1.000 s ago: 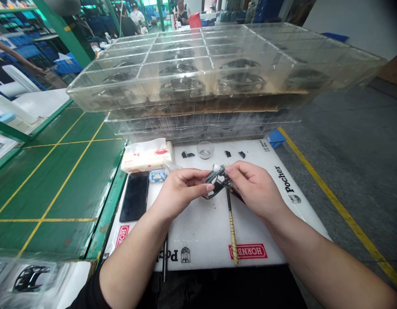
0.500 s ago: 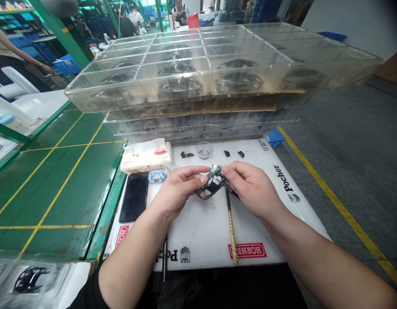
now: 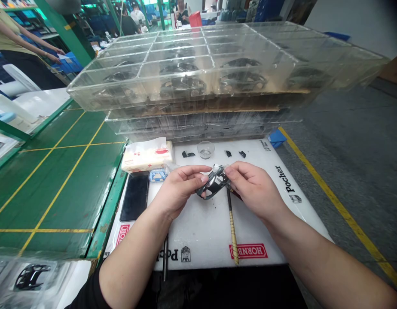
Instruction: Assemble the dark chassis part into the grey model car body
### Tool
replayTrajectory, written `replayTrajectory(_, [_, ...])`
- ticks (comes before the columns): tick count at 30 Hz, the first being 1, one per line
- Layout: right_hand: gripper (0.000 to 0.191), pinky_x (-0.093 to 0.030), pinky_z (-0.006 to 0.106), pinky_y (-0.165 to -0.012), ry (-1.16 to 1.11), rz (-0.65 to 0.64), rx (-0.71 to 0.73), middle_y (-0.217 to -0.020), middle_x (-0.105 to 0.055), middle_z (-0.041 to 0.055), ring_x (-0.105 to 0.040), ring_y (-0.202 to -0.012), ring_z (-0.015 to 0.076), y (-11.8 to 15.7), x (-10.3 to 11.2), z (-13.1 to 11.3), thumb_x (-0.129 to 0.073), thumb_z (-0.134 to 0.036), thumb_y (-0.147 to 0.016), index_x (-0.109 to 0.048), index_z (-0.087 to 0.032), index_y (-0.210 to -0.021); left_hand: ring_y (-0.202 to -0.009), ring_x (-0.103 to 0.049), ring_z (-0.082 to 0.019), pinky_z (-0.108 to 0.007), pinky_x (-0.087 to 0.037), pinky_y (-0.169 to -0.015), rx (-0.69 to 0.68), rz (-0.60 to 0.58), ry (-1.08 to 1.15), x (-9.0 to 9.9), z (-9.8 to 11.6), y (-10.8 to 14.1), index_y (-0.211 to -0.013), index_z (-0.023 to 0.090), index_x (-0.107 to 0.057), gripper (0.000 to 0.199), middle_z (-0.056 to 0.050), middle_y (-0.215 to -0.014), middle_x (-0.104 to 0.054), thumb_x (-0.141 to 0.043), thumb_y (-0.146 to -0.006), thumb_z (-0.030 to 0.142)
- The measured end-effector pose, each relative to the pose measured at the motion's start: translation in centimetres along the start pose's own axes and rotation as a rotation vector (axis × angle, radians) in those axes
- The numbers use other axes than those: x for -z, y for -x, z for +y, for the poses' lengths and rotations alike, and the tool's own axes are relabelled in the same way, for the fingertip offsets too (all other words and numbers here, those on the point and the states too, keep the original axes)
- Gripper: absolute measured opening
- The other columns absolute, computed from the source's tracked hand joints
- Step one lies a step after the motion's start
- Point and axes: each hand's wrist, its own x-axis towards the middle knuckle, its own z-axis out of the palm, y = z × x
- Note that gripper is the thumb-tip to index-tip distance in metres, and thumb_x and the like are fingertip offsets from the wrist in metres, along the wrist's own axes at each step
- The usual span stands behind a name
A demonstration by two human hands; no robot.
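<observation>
green desk (image 3: 56, 193) to my left, white mat (image 3: 201, 231) in front of me: my left hand (image 3: 177, 189) and right hand (image 3: 254, 189) pinch one black car-body frame (image 3: 214, 183) between fingers and thumbs, just above the mat at lower centre. three small black pieces (image 3: 228, 153) lie loose around one clear cup (image 3: 205, 149). stacked clear trays (image 3: 192, 73) hold more bodies, one to a compartment, too blurred to count.

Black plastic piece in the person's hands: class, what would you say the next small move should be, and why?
Probably turn the black plastic piece over for a look at its other side, I would judge. The left hand and right hand both hold it up above the white board, so it can turn freely, and their fingers cover parts of it.
</observation>
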Motion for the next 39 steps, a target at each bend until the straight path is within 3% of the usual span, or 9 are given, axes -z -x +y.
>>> replayTrajectory(5, [0.063, -0.040, 0.034, -0.059, -0.007, 0.009, -0.012, -0.073, -0.059, 0.0006, -0.048, -0.066, 0.0191, 0.0, 0.2, -0.1, -0.076, -0.085, -0.103, -0.075, -0.024, -0.088, -0.073, -0.072, -0.014, -0.029, -0.058, -0.071, -0.024, 0.000, -0.008, 0.1, -0.1, 0.0, -0.116, 0.017, -0.094, 0.041, -0.005, -0.089, -0.082, -0.108, -0.085, 0.039])
replayTrajectory(11, [0.065, -0.041, 0.036, -0.062, 0.108, -0.022, 0.005, -0.071, -0.058, 0.0010, -0.051, -0.067, 0.0198, -0.3, 0.6, -0.3, -0.066, -0.083, -0.110, -0.071, -0.024, -0.084, -0.079, -0.072, -0.014, -0.029, -0.059, -0.082, -0.074, -0.003, -0.047, 0.5, 0.6, 0.1, -0.125, 0.020, -0.092, 0.054, -0.004, -0.096, -0.083, -0.113, -0.077, 0.029])
replayTrajectory(14, [0.060, -0.051, 0.038, -0.069, 0.283, -0.055, 0.148, -0.099, -0.075, 0.0066, -0.064, -0.076, 0.0228, -0.5, 0.8, -0.3, -0.073, -0.082, -0.107, -0.082, -0.024, -0.119, -0.073, -0.067, -0.012, -0.027, -0.055, -0.076, -0.083, 0.025, -0.057, 0.9, 1.3, 0.1, -0.122, 0.018, -0.091, 0.050, -0.002, -0.085, -0.079, -0.111, -0.081, 0.037])
replayTrajectory(16, [0.075, -0.057, 0.040, -0.074, 0.439, -0.089, 0.320, -0.127, -0.078, 0.0116, -0.070, -0.084, 0.0249, -0.4, 1.0, 0.0, -0.083, -0.080, -0.101, -0.073, -0.026, -0.152, -0.069, -0.064, -0.011, -0.025, -0.052, -0.072, -0.068, 0.040, -0.059, 1.3, 1.9, 0.2, -0.119, 0.017, -0.090, 0.048, -0.001, -0.081, -0.077, -0.111, -0.081, 0.039])
replayTrajectory(18, [0.077, -0.059, 0.041, -0.077, 0.580, -0.148, 0.500, -0.138, -0.078, 0.0138, -0.074, -0.090, 0.0268, -0.4, 1.1, 0.3, -0.085, -0.075, -0.104, -0.069, -0.026, -0.161, -0.067, -0.063, -0.010, -0.024, -0.049, -0.068, -0.024, 0.035, -0.074, 1.6, 2.4, 0.3, -0.118, 0.017, -0.089, 0.048, 0.000, -0.079, -0.076, -0.111, -0.081, 0.037])
replayTrajectory(21, [0.052, -0.059, 0.042, -0.083, 0.711, -0.199, 0.698, -0.124, -0.082, 0.0129, -0.078, -0.098, 0.0297, -0.3, 1.0, 0.8, -0.077, -0.065, -0.114, -0.076, -0.022, -0.143, -0.064, -0.061, -0.011, -0.025, -0.048, -0.065, 0.043, 0.011, -0.107, 1.9, 2.7, 0.4, -0.116, 0.017, -0.087, 0.047, 0.002, -0.074, -0.072, -0.111, -0.080, 0.035])
replayTrajectory(23, [0.049, -0.057, 0.042, -0.082, 0.754, -0.198, 0.760, -0.110, -0.081, 0.0116, -0.077, -0.095, 0.0296, -0.3, 0.9, 0.9, -0.076, -0.065, -0.114, -0.078, -0.020, -0.133, -0.063, -0.060, -0.010, -0.025, -0.048, -0.064, 0.069, 0.002, -0.118, 2.0, 2.7, 0.3, -0.113, 0.017, -0.086, 0.047, 0.003, -0.072, -0.070, -0.112, -0.079, 0.035])
replayTrajectory(28, [0.050, -0.045, 0.039, -0.070, 0.804, -0.168, 0.835, -0.094, -0.074, 0.0070, -0.068, -0.079, 0.0241, -0.2, 0.7, 0.6, -0.077, -0.069, -0.112, -0.077, -0.019, -0.114, -0.063, -0.060, -0.010, -0.024, -0.047, -0.063, 0.096, -0.027, -0.136, 2.0, 2.3, 0.2, -0.111, 0.016, -0.084, 0.048, 0.003, -0.072, -0.071, -0.112, -0.077, 0.036])
replayTrajectory(39, [0.038, -0.031, 0.035, -0.063, 0.706, -0.230, 0.924, -0.084, -0.058, -0.0005, -0.049, -0.071, 0.0169, 0.0, 0.2, 0.7, -0.078, -0.052, -0.110, -0.067, -0.020, -0.093, -0.062, -0.059, -0.008, -0.021, -0.045, -0.061, 0.117, -0.094, -0.213, 1.8, 1.4, 0.1, -0.113, 0.016, -0.084, 0.046, 0.003, -0.075, -0.068, -0.107, -0.084, 0.043])
